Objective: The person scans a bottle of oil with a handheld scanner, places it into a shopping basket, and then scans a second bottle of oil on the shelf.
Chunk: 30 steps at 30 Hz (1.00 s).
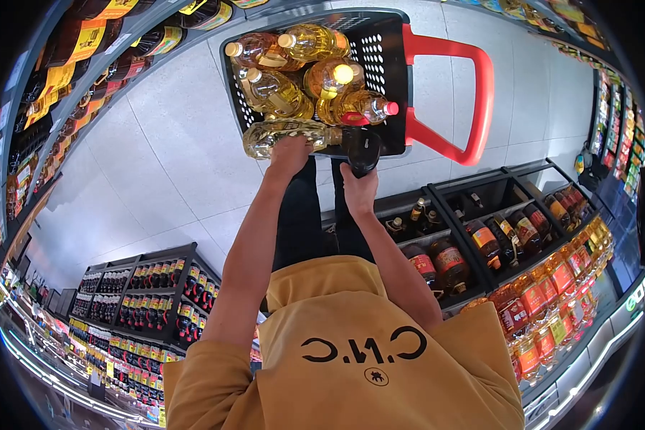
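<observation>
My left hand is wrapped round a clear bottle of pale yellow oil, which lies on its side at the near edge of a black basket. My right hand grips a black handheld device, its head close to the neck end of that bottle. Inside the basket are several oil bottles, one with a red cap. A red handle sticks out from the basket's right side.
Grey floor tiles surround the basket. Shelves of dark bottles run along the upper left. At the right is a black rack with bottles and, beyond it, rows of oil bottles. Another bottle rack stands lower left.
</observation>
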Motion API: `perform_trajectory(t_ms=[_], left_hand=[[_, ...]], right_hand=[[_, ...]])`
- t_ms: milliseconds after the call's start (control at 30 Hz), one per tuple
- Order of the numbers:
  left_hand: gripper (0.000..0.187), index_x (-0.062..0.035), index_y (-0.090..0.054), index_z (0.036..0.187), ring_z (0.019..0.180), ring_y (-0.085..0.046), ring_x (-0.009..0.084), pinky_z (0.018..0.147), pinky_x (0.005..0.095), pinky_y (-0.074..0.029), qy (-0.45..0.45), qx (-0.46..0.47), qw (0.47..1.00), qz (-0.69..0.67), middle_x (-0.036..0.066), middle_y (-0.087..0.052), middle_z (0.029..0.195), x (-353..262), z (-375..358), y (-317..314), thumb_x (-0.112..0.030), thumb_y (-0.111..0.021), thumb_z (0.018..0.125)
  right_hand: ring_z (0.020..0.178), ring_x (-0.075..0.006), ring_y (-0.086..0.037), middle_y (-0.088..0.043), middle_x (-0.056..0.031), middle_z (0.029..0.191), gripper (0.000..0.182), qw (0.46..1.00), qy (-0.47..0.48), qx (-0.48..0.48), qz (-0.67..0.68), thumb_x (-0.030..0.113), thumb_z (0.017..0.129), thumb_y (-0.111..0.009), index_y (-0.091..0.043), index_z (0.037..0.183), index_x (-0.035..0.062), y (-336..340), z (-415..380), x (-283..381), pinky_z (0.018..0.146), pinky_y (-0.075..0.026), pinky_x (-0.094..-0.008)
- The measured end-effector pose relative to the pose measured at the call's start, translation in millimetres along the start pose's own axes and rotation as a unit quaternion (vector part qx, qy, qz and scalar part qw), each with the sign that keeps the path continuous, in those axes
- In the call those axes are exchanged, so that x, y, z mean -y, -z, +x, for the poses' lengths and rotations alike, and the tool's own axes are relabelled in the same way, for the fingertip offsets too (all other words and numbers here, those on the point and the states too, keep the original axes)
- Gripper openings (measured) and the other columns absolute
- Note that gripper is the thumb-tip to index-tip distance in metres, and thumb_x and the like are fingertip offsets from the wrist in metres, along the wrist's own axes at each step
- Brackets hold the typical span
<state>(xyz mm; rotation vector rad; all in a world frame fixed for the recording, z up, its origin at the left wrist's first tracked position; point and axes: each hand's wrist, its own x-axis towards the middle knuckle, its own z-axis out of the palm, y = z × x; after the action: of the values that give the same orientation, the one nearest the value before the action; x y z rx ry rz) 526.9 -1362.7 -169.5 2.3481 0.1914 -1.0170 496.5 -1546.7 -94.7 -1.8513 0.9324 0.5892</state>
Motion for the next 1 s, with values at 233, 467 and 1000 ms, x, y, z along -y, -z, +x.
perform_trajectory(t_ms=[233,467,1000], left_hand=[[0.021,-0.0051,-0.07,0.092,0.095,-0.066,0.0383,0.085,0.0495,-0.051,-0.007,-0.058,0.998,-0.001,0.02,-0.07,0.092,-1.1,-5.1,-4.9,-0.025,-0.065,0.089],[0.013,-0.0031,-0.067,0.094,0.095,-0.062,0.0408,0.087,0.0499,-0.049,-0.041,-0.145,0.989,0.007,0.02,-0.069,0.093,-2.5,-16.2,-7.1,-0.013,-0.066,0.087],[0.053,0.0017,-0.054,0.13,0.139,-0.035,0.0436,0.115,0.0488,-0.032,0.002,-0.251,0.968,0.005,0.026,-0.041,0.146,-51.8,-111.3,-71.2,-0.015,-0.071,0.083]], right_hand=[[0.087,-0.0322,-0.07,-0.071,-0.0173,0.091,0.039,0.999,0.034,0.007,-0.024,0.019,0.08,-0.074,-0.062,0.111,-0.0013,19.3,-2.7,8.4,0.079,-0.052,-0.0393],[0.094,-0.035,-0.07,-0.071,-0.0197,0.096,0.041,0.994,0.096,0.029,-0.048,0.018,0.08,-0.075,-0.061,0.113,-0.0014,50.6,-6.8,24.6,0.082,-0.052,-0.0395],[0.081,-0.0185,-0.067,-0.071,-0.0102,0.092,0.037,0.984,0.155,0.037,-0.078,0.015,0.082,-0.077,-0.061,0.111,-0.001,118.6,-22.5,19.4,0.076,-0.053,-0.035]])
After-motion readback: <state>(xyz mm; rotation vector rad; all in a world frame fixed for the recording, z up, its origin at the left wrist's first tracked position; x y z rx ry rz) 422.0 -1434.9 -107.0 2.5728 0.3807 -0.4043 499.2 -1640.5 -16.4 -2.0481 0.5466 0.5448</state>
